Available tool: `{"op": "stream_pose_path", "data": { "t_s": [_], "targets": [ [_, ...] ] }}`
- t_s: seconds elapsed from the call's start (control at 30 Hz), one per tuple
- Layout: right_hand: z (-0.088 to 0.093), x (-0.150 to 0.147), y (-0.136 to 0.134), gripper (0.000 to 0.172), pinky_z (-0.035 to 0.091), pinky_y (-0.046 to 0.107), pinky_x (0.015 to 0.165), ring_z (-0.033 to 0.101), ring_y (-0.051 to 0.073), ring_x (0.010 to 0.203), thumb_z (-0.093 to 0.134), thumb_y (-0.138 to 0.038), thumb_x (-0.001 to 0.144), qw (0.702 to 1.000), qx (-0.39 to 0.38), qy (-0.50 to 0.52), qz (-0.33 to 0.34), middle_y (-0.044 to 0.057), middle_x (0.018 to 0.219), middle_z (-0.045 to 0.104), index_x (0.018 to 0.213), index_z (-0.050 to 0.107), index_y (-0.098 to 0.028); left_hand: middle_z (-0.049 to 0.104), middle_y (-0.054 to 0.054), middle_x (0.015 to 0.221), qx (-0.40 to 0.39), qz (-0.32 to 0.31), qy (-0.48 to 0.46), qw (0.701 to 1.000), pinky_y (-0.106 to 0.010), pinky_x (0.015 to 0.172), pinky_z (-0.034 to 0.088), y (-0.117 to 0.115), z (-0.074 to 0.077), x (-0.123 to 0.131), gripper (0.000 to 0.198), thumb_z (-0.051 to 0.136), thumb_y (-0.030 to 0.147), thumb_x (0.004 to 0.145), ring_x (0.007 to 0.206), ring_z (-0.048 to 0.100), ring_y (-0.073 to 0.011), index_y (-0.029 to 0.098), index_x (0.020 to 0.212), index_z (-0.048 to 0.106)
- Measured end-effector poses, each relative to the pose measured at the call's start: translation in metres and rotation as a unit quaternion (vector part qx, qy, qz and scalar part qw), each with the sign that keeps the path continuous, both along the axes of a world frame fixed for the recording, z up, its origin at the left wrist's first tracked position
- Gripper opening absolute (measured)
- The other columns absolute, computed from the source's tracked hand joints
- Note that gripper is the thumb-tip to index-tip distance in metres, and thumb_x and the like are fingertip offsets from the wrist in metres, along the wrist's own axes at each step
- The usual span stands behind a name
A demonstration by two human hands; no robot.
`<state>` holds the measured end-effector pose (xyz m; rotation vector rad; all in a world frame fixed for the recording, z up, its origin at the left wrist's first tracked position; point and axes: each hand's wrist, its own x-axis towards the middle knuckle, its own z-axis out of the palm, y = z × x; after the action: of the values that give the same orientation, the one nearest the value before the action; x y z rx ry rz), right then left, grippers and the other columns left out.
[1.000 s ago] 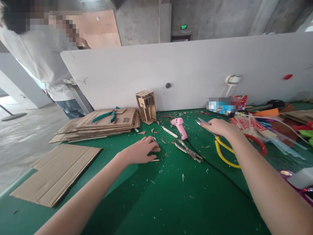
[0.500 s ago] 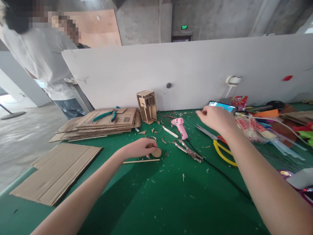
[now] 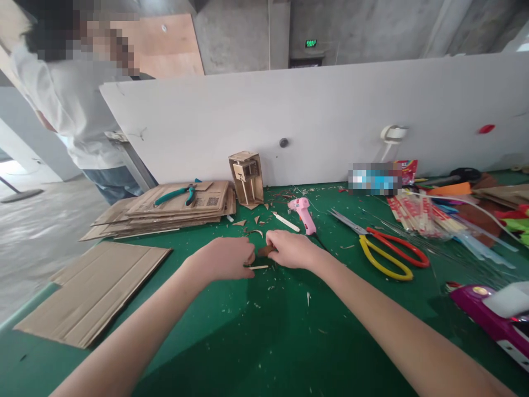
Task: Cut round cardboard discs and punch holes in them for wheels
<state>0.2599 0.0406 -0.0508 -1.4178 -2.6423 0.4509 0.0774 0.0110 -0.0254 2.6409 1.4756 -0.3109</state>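
Near the middle of the green table, my two hands are close together. Between the fingers of my right hand (image 3: 291, 250) is a small brown cardboard disc (image 3: 264, 251), seen at a slant. My left hand (image 3: 231, 258) is closed just left of the disc; what its curled fingers hold, if anything, is hidden. Under its thumb a thin wooden stick (image 3: 260, 267) shows only its right end. Beyond the hands are a white pen-like tool (image 3: 286, 222) and a pink glue gun (image 3: 303, 215).
Large scissors (image 3: 384, 251) with red and yellow handles lie to the right. Stacked cardboard (image 3: 182, 207) with teal pliers (image 3: 176, 196) and a flat cardboard sheet (image 3: 99, 289) are left. A small cardboard model (image 3: 248, 182) stands by the white partition (image 3: 330, 121). A purple device (image 3: 487, 309) sits right.
My right hand has come from over the scissors to the middle, beside my left hand. The cardboard disc, earlier in my left hand's fingers, is now in my right hand's.
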Motion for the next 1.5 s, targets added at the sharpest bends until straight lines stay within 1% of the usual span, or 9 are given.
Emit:
{"op": "stream_pose_path", "data": {
  "t_s": [0.17, 0.3, 0.53, 0.63, 0.8, 0.9, 1.03, 1.27, 1.5],
  "targets": [
    [0.003, 0.012, 0.014, 0.013, 0.041, 0.023, 0.048, 0.065, 0.017, 0.069, 0.051, -0.031, 0.085, 0.992, -0.099, 0.077, -0.013, 0.004, 0.080, 0.066, 0.081, 0.048, -0.020, 0.064, -0.014, 0.089, 0.011, -0.031, 0.033, 0.999, -0.034, 0.058, 0.045, 0.000, -0.012, 0.008, 0.023, 0.041, 0.016, 0.083, 0.068, 0.064, -0.0253, 0.015, 0.075, 0.063],
    [0.009, 0.015, 0.017, 0.006, 0.047, 0.017, 0.047, 0.066, 0.012, 0.071, 0.048, -0.024, 0.087, 0.974, -0.178, 0.138, 0.002, 0.005, 0.091, 0.065, 0.090, 0.047, -0.019, 0.065, -0.014, 0.097, 0.025, -0.047, 0.018, 0.998, -0.034, 0.059, 0.045, 0.002, -0.017, 0.009, 0.020, 0.042, 0.020, 0.084, 0.076, 0.065, -0.0275, 0.016, 0.089, 0.062],
    [0.016, 0.015, 0.013, 0.005, 0.049, 0.017, 0.047, 0.063, 0.016, 0.084, 0.046, -0.015, 0.087, 0.900, -0.276, 0.333, -0.057, 0.009, 0.099, 0.059, 0.084, 0.051, -0.015, 0.065, -0.009, 0.086, 0.031, -0.024, -0.022, 0.999, -0.030, 0.054, 0.038, 0.003, -0.011, 0.012, 0.013, 0.042, 0.018, 0.080, 0.067, 0.062, -0.0209, 0.018, 0.077, 0.055],
    [0.020, 0.017, 0.013, 0.015, 0.043, 0.016, 0.045, 0.057, 0.009, 0.067, 0.044, -0.012, 0.087, 0.801, -0.358, 0.477, -0.058, 0.002, 0.087, 0.057, 0.097, 0.054, -0.018, 0.061, -0.003, 0.071, 0.011, 0.012, -0.118, 0.993, -0.029, 0.053, 0.037, 0.004, 0.006, 0.006, 0.010, 0.041, 0.022, 0.083, 0.062, 0.056, -0.0174, 0.020, 0.080, 0.050],
    [0.027, 0.015, 0.011, 0.024, 0.027, 0.015, 0.038, 0.033, 0.007, 0.046, 0.035, -0.013, 0.091, 0.539, -0.511, 0.669, 0.003, -0.004, 0.061, 0.040, 0.095, 0.058, -0.017, 0.053, 0.001, 0.068, 0.075, 0.037, -0.329, 0.941, -0.025, 0.054, 0.037, 0.000, 0.032, 0.000, 0.016, 0.034, 0.030, 0.093, 0.058, 0.046, -0.0111, 0.020, 0.088, 0.046],
    [0.028, 0.009, 0.007, 0.033, 0.026, 0.016, 0.038, 0.028, 0.007, 0.045, 0.033, -0.037, 0.096, 0.474, -0.566, 0.674, 0.030, -0.004, 0.059, 0.035, 0.085, 0.056, -0.016, 0.052, 0.002, 0.068, 0.101, 0.037, -0.366, 0.924, -0.023, 0.051, 0.034, -0.007, 0.035, 0.007, 0.015, 0.036, 0.029, 0.093, 0.056, 0.044, -0.0098, 0.020, 0.088, 0.048],
    [0.025, 0.001, 0.001, 0.051, 0.021, 0.020, 0.040, 0.026, 0.008, 0.045, 0.032, -0.064, 0.090, 0.502, -0.577, 0.643, 0.043, -0.005, 0.058, 0.034, 0.080, 0.054, -0.019, 0.057, 0.001, 0.068, 0.115, 0.067, -0.341, 0.930, -0.024, 0.050, 0.033, -0.011, 0.032, 0.017, 0.015, 0.040, 0.027, 0.092, 0.054, 0.047, -0.0100, 0.019, 0.084, 0.050],
    [0.019, -0.009, 0.001, 0.045, 0.015, 0.021, 0.042, 0.020, 0.008, 0.043, 0.033, -0.062, 0.091, 0.573, -0.515, 0.636, 0.039, -0.007, 0.056, 0.032, 0.080, 0.051, -0.022, 0.055, 0.002, 0.060, 0.162, 0.090, -0.305, 0.934, -0.024, 0.048, 0.029, -0.008, 0.028, 0.018, 0.016, 0.044, 0.024, 0.089, 0.048, 0.042, -0.0092, 0.019, 0.074, 0.048],
    [0.016, -0.012, -0.001, 0.042, 0.013, 0.021, 0.042, 0.016, 0.008, 0.043, 0.030, -0.059, 0.093, 0.689, -0.411, 0.598, -0.006, -0.008, 0.057, 0.032, 0.088, 0.049, -0.022, 0.053, 0.002, 0.056, 0.155, 0.091, -0.285, 0.942, -0.024, 0.046, 0.026, -0.010, 0.028, 0.019, 0.017, 0.044, 0.021, 0.087, 0.046, 0.041, -0.0091, 0.019, 0.070, 0.046]
  ]
}}
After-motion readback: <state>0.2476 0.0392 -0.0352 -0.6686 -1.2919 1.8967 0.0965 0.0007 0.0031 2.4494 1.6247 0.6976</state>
